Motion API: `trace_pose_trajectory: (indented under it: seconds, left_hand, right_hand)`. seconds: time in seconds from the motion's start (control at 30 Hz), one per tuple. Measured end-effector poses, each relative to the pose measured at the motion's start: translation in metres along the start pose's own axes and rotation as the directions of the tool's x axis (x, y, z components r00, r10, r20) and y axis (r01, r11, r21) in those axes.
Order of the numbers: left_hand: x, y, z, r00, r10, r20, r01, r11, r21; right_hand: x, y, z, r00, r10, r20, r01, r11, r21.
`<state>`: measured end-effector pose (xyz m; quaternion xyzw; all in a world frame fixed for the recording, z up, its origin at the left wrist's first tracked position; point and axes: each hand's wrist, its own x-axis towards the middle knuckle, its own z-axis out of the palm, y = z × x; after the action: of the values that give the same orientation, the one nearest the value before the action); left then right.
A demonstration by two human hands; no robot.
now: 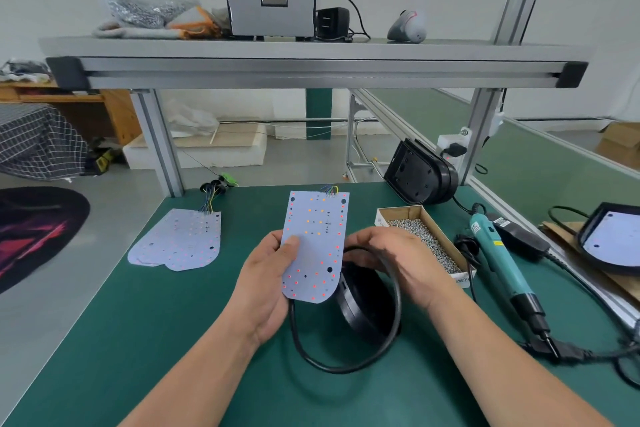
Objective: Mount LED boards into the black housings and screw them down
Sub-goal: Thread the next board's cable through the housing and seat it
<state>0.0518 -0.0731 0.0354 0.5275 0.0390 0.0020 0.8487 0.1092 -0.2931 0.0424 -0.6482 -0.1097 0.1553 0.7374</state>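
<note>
1. Board (315, 243) stands upright in the left grip (266, 281), pinched between the thumb on its face and the fingers behind, just above the tilted black housing (360, 302) on the counter (173, 340).
2. Right grip (391, 256) curls over the housing's upper rim; its fingertips are hidden behind the board.
3. Housing likely wants laying flat, open side up, before the board goes in, rounded end matching rounded end.
4. Board wires and the looped cable (346, 369) should stay clear, or they may get trapped underneath.
</note>
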Motion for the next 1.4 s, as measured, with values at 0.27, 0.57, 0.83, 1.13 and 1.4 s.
trace_pose_trajectory:
  seconds: [0.27, 0.57, 0.83, 1.13, 1.4]
  left_hand:
    - [-0.005, 0.002, 0.006, 0.996, 0.07, 0.049, -0.075, 0.992, 0.097]
    - [-0.001, 0.005, 0.008, 0.994, -0.009, 0.108, 0.018, 0.997, -0.078]
    - [0.003, -0.01, 0.008, 1.0, 0.0, 0.031, -0.001, 0.999, 0.034]
    - [0.01, -0.008, -0.008, 0.999, -0.045, -0.021, 0.046, 0.995, 0.086]
    - [0.006, -0.011, -0.007, 0.998, 0.055, -0.037, -0.052, 0.996, 0.078]
  right_hand:
    - [-0.015, -0.008, 0.006, 0.986, -0.105, 0.131, 0.127, 0.976, -0.177]
    - [-0.007, -0.003, 0.017, 0.995, 0.029, -0.099, -0.016, 0.992, 0.128]
    - [0.001, 0.005, 0.016, 0.978, 0.122, -0.168, -0.054, 0.931, 0.362]
    - [0.004, 0.012, 0.019, 0.962, 0.112, -0.25, -0.027, 0.946, 0.323]
    - [0.008, 0.013, 0.019, 0.97, 0.133, -0.204, -0.055, 0.936, 0.348]
